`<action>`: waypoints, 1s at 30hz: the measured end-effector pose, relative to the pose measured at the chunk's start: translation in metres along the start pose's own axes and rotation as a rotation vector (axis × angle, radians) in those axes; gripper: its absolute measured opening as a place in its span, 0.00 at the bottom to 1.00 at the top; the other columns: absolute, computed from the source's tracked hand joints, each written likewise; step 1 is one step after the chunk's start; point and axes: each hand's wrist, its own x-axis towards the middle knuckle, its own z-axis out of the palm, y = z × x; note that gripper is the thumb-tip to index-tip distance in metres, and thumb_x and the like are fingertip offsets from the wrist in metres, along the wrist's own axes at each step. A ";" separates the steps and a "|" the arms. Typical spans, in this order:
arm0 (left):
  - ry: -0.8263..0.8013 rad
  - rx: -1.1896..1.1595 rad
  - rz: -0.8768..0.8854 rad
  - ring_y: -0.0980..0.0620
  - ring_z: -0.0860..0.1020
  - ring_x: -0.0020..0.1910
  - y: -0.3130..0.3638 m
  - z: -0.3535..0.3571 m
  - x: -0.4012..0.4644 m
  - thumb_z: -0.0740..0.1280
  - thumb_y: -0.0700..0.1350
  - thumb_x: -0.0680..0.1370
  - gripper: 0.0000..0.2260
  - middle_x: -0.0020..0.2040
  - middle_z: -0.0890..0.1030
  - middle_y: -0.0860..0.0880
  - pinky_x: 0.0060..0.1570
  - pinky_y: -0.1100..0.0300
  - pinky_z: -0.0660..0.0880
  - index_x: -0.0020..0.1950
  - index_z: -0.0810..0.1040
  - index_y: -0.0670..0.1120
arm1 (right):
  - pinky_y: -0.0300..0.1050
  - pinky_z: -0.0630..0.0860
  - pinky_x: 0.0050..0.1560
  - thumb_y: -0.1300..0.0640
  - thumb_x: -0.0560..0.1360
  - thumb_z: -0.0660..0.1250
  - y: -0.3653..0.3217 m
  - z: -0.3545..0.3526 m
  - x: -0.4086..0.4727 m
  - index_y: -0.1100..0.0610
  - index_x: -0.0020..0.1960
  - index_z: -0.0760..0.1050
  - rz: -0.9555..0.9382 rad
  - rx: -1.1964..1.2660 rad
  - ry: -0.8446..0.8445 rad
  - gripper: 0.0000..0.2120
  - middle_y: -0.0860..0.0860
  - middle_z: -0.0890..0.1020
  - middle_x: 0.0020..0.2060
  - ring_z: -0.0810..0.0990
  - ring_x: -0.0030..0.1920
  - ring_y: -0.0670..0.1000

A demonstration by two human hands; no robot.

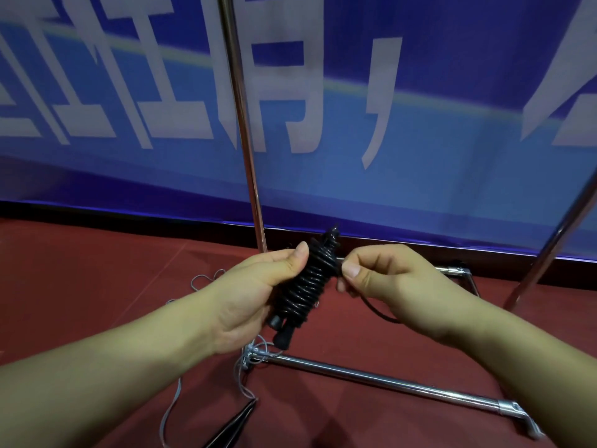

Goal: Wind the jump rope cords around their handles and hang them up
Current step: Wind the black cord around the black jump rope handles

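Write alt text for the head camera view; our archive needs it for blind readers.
Two bare hands wind a black jump rope: the left hand grips the cord-wrapped handles while the right hand pinches the loose cord end. Behind stand a chrome rack, red floor and blue banner; a grey rope lies below.

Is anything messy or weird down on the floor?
Yes. A thin grey cord lies in loose tangled loops on the red floor, snagged around the end of the metal rack's base bar. It is not wound up like the black jump rope.
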 end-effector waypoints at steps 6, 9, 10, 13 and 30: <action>0.038 0.114 0.057 0.31 0.78 0.62 0.002 0.001 -0.002 0.66 0.57 0.78 0.20 0.62 0.78 0.30 0.68 0.37 0.69 0.61 0.83 0.44 | 0.34 0.68 0.36 0.54 0.81 0.64 0.005 0.013 -0.003 0.53 0.38 0.79 -0.023 -0.094 0.055 0.13 0.46 0.75 0.31 0.71 0.33 0.43; 0.050 0.182 0.110 0.40 0.81 0.53 0.005 0.002 -0.005 0.63 0.57 0.79 0.20 0.56 0.82 0.32 0.60 0.45 0.73 0.59 0.84 0.45 | 0.34 0.70 0.40 0.53 0.80 0.65 0.003 0.016 -0.004 0.52 0.37 0.79 -0.043 -0.098 0.077 0.13 0.43 0.78 0.31 0.74 0.36 0.42; 0.053 0.209 0.110 0.41 0.81 0.53 0.005 0.003 -0.004 0.62 0.58 0.79 0.21 0.55 0.84 0.35 0.61 0.46 0.74 0.58 0.84 0.45 | 0.35 0.71 0.41 0.53 0.80 0.66 0.003 0.017 -0.004 0.51 0.37 0.80 -0.042 -0.109 0.077 0.13 0.44 0.79 0.31 0.75 0.36 0.41; 0.066 0.282 0.065 0.42 0.83 0.57 0.005 0.008 -0.006 0.58 0.65 0.77 0.29 0.54 0.85 0.41 0.67 0.46 0.73 0.58 0.83 0.42 | 0.41 0.73 0.42 0.49 0.79 0.67 0.002 0.023 -0.004 0.51 0.38 0.81 -0.025 -0.160 0.070 0.13 0.47 0.82 0.33 0.75 0.35 0.43; 0.102 0.217 -0.086 0.49 0.77 0.32 0.002 0.022 -0.009 0.55 0.74 0.70 0.36 0.36 0.80 0.45 0.33 0.57 0.70 0.51 0.81 0.43 | 0.44 0.74 0.33 0.48 0.76 0.70 -0.006 0.001 -0.007 0.54 0.38 0.75 0.119 -0.139 -0.093 0.13 0.51 0.78 0.27 0.76 0.28 0.48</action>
